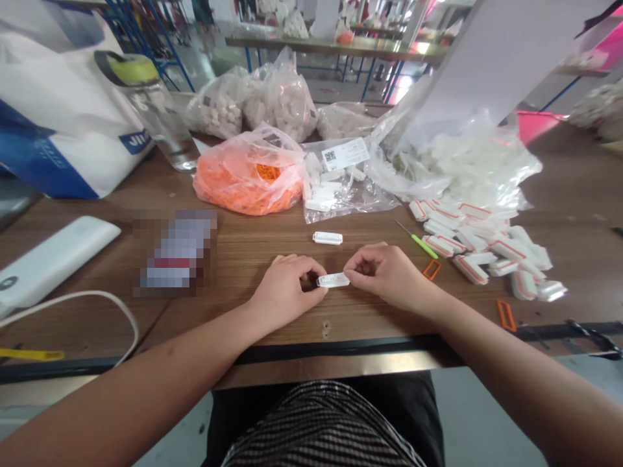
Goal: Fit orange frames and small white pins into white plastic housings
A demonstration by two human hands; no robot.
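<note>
Between my two hands is a small white oblong plastic part (333, 280), just above or on the brown table. My left hand (289, 285) pinches its left end with thumb and forefinger. At the right end, the closed fingers of my right hand (382, 275) grip it too. A second white plastic part (328, 238) lies a little farther back. Right of my right hand are an orange rectangular frame (431, 269) and a thin tool with a green handle (424, 246). Another orange frame (506, 315) lies near the front edge.
White pieces with orange rims (487, 240) are heaped on the right. Behind stand a bag of orange parts (250, 175), a labelled clear bag (350, 188) and more filled bags. At left are a bottle (160, 117), a white device with a cable (58, 259) and a blurred-out rectangle (178, 250).
</note>
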